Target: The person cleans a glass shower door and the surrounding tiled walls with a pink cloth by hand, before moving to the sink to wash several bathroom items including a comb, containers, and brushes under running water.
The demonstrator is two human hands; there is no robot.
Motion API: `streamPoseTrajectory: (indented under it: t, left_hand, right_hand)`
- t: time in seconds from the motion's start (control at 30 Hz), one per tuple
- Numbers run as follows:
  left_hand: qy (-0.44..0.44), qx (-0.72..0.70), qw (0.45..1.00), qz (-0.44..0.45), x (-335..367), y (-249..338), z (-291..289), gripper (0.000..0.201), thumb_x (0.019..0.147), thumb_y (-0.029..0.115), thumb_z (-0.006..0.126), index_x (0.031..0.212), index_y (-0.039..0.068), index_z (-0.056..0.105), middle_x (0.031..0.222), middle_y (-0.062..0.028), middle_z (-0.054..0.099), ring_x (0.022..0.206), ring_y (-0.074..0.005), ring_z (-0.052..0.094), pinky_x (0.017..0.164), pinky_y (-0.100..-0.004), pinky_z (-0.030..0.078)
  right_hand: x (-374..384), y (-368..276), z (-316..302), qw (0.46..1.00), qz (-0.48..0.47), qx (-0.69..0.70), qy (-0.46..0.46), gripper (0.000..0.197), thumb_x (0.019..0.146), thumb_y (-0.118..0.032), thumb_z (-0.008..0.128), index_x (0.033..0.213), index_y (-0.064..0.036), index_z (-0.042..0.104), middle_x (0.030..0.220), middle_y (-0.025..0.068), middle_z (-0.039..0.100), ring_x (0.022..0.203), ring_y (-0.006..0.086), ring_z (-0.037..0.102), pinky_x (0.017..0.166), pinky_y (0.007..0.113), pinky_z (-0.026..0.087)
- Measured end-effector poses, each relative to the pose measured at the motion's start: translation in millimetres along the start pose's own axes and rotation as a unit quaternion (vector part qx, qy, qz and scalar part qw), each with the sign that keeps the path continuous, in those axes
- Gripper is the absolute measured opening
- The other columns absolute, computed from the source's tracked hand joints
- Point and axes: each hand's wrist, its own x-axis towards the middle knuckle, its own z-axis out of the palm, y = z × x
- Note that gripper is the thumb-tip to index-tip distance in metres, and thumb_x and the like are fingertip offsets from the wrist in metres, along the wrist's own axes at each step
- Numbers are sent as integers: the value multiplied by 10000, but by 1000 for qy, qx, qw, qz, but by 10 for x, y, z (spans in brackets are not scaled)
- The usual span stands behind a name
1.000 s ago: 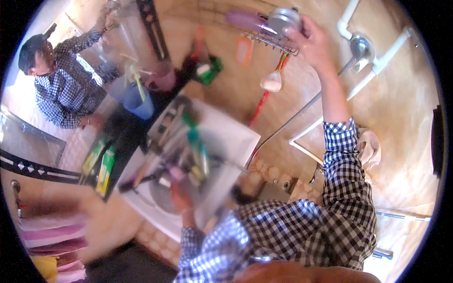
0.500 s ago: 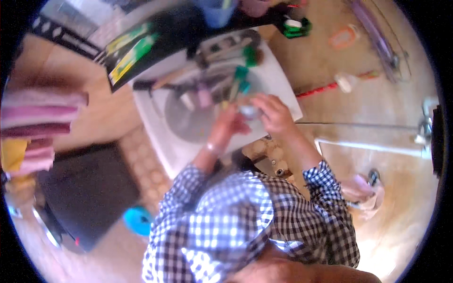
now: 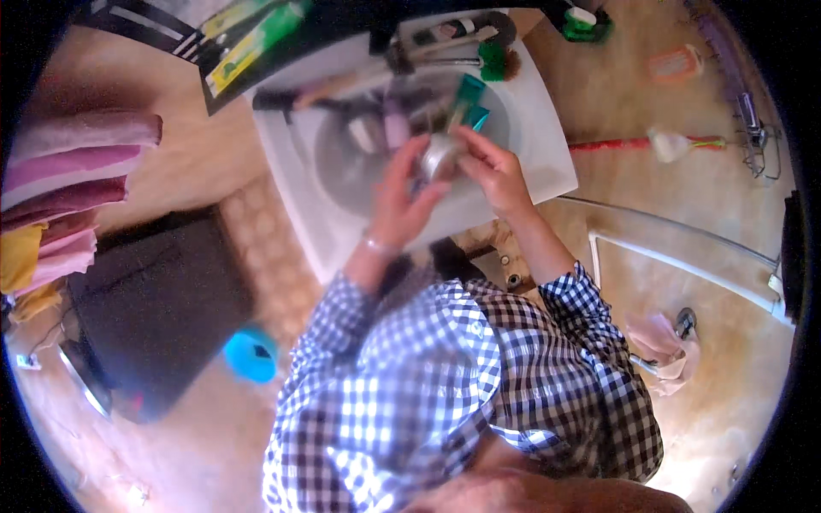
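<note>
Over the front part of a white washbasin (image 3: 552, 162), my two hands meet around a small round silvery thing (image 3: 442, 154), blurred, perhaps a lid or a small jar. My left hand (image 3: 400, 195) is closed on its left side, the thumb lying below it. From the right, my right hand (image 3: 499, 175) pinches its edge with thumb and fingertips. Just beyond my hands, the bowl holds a pink bottle (image 3: 395, 124), a white bottle (image 3: 363, 135) and a teal tube (image 3: 469, 92). A green-headed brush (image 3: 493, 61) lies across the basin's far side.
Long-handled brushes (image 3: 342, 81) lie over the bowl. Behind stands a dark shelf with green and yellow packs (image 3: 256, 47). Towels (image 3: 77, 162) hang at left, above a dark box (image 3: 162, 316) and near a blue round container (image 3: 251, 353). A white pipe (image 3: 684, 265) runs along the right wall.
The view has shifted, so the basin sits higher and further right. My hands have moved up in the picture with the round thing, and its round face now shows more plainly.
</note>
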Motion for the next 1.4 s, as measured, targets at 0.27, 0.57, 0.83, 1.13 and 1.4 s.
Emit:
streamPoseTrajectory:
  t: [0.27,0.57,0.83,1.13,1.4]
  left_hand:
    - [-8,42,994,102,37,-61,10,694,701,266,751,1277,37,440,1257,-144,488,1176,-283,454,983,-375,352]
    - [1,64,990,126,62,-6,-42,765,636,361,787,1251,41,464,1127,-138,507,1049,-297,498,925,-381,385]
    - [12,60,988,145,96,58,-24,809,601,474,780,1238,58,504,1104,-161,512,1005,-314,526,848,-391,441]
    - [-66,32,992,107,158,143,17,779,635,361,789,1274,51,470,1175,-170,507,1089,-321,505,912,-391,423]
    - [-79,81,992,65,160,379,243,819,641,340,794,1301,7,440,1251,-149,501,1157,-270,474,973,-376,383]
  right_hand:
    - [-3,103,35,971,51,232,-42,383,905,-146,533,1273,-46,497,1148,57,573,1008,117,545,882,256,442]
    - [-72,-195,84,992,37,51,-105,649,812,-244,678,1344,-16,386,1120,75,574,998,114,536,864,262,444]
    - [-138,-357,3,992,8,-21,-122,704,776,-221,695,1349,15,362,1120,99,576,963,129,556,843,274,458]
    - [-98,-286,-138,987,-53,-103,-113,649,764,-219,687,1299,37,425,972,72,632,858,110,584,775,271,483]
    - [-134,-368,-281,989,-9,-125,-74,565,730,-355,683,1171,-28,546,815,100,651,709,149,615,662,297,496]
